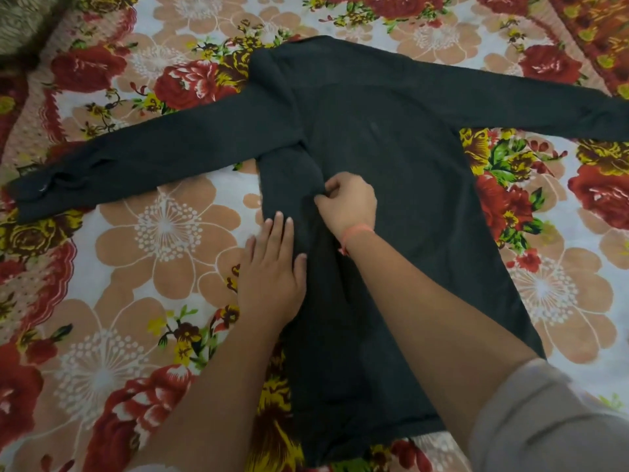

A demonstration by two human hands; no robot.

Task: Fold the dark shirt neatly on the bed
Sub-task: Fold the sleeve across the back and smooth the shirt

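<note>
The dark long-sleeved shirt (391, 158) lies spread on the bed, collar away from me, hem towards me. Both sleeves stretch out sideways: one towards the left edge of the view, one towards the right. The shirt's left side is folded inward over its body in a narrow strip. My left hand (272, 270) lies flat with straight fingers, pressing on that folded strip at its outer edge. My right hand (347, 199), with a pink band on its wrist, pinches a ridge of the dark fabric at the strip's inner edge, just below the left sleeve.
The bed is covered by a floral sheet (163, 240) with red roses and large peach flowers. A brown fuzzy thing (23, 25) sits at the top left corner. A grey sleeve (544, 427) covers my right upper arm at the bottom right.
</note>
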